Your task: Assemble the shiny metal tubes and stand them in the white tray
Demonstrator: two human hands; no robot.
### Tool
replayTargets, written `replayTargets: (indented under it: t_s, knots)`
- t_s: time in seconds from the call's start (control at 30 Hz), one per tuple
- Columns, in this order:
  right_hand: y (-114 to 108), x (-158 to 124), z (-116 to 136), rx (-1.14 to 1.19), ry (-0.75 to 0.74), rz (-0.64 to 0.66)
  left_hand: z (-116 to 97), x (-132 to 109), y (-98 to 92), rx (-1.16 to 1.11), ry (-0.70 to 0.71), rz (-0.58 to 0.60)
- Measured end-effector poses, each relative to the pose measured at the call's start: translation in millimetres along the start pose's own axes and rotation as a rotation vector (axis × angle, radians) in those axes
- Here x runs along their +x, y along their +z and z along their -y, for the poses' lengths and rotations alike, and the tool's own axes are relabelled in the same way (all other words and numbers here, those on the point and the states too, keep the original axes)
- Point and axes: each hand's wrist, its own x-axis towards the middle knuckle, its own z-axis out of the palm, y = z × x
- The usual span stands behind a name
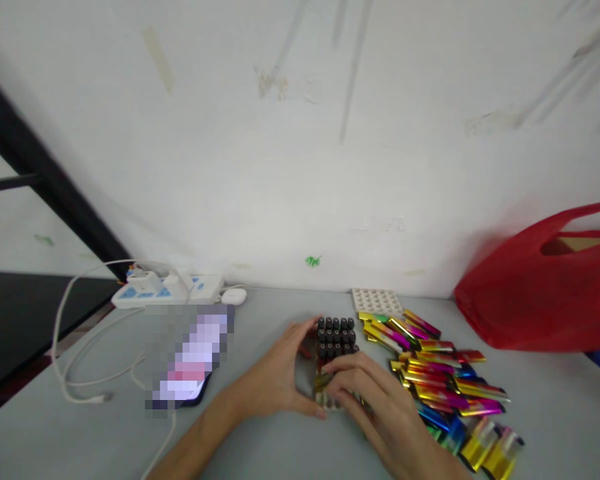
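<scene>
A small tray [325,400] packed with upright pieces with black caps [336,331] stands on the grey table near the middle. My left hand [275,377] curls round the tray's left side, thumb and fingers against it. My right hand [380,403] lies over the tray's near right part, fingers bent down onto the pieces there; what its fingertips pinch is hidden. Just right of the tray lies a heap of shiny metallic-coloured flat sticks [440,377] in gold, pink, green and blue.
An empty white holed tray [376,300] lies behind the heap by the wall. A red plastic bag [540,293] sits at the far right. At the left are a phone [190,363], a white power strip [167,290] and looping white cables [80,373].
</scene>
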Motion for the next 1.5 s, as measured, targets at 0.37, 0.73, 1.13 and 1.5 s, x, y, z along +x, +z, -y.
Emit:
replayTargets:
  t_s: [0.37, 0.73, 1.13, 1.5]
  knots:
    - [-2, 1, 1, -0.017, -0.045, 0.005, -1, -1, -0.4, 0.015, 0.024, -0.007]
    - [5, -1, -2, -0.026, -0.025, -0.024, -3, -1, -0.8, 0.007, 0.013, 0.004]
    - [1, 0, -4, -0.265, 0.054, -0.206, -2, 0, -1.6, 0.079, 0.017, -0.018]
    - [-23, -8, -53, -1.022, 0.446, -0.080, 0, 0, -0.8, 0.076, 0.006, -0.009]
